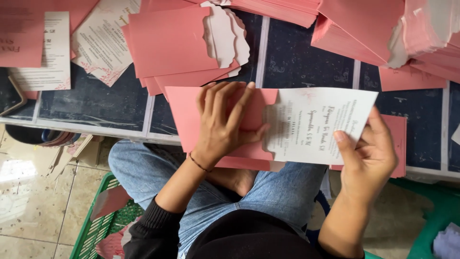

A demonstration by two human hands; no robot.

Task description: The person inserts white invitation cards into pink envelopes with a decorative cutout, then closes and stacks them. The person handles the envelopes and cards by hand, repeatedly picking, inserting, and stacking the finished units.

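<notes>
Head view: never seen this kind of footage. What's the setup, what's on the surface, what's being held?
There is no machine here. One camera sits on a person's head and looks down at their own two bare hands; jeans-clad legs show below.

The left hand presses flat on a pink envelope lying at the edge of a dark table. The right hand pinches a white printed card, whose left end sits at the envelope's open, scalloped mouth.

More pink envelopes are stacked behind and at the upper right. Loose white cards lie at the upper left. A green crate stands on the tiled floor.
</notes>
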